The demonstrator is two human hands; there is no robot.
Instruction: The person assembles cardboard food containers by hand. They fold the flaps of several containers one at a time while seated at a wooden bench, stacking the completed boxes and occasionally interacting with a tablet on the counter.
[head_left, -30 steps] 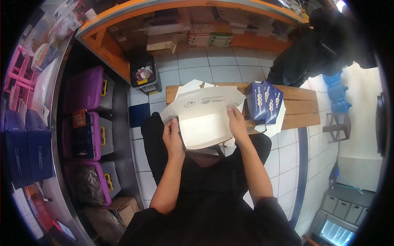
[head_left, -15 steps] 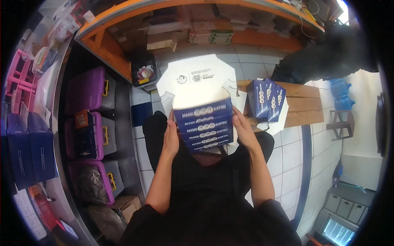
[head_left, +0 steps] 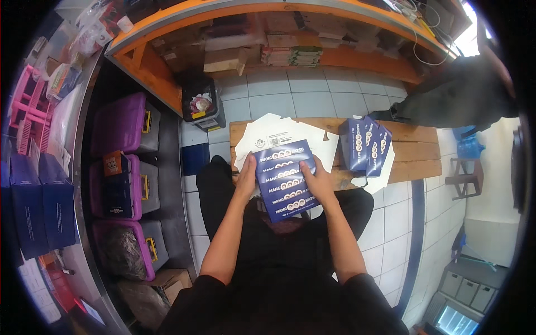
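A stack of dark blue printed cardboard boxes [head_left: 286, 192], nested so that several front panels show one above another, is held over my lap. My left hand [head_left: 245, 177] grips the stack's left side, thumb along the edge. On the right side my right hand [head_left: 319, 181] is wrapped round it, its thumb pressed on the front. Just beyond the stack, flat white box blanks [head_left: 318, 149] with cut flaps lie on a wooden bench [head_left: 416, 146]. Farther right on the bench, more blue boxes [head_left: 357, 148] lean together in an overlapping group, with white cardboard under them.
Purple-lidded bins [head_left: 118, 125] line a shelf at left, below a counter holding more blue boxes [head_left: 44, 209]. A dark bin [head_left: 202, 106] stands on the tiled floor. Another person's dark-clothed leg [head_left: 446, 92] reaches in at upper right, near a stool [head_left: 466, 177].
The stack has come down and nearer my body, its blue fronts now facing up. Its white open interior no longer shows. My right thumb has moved onto the front.
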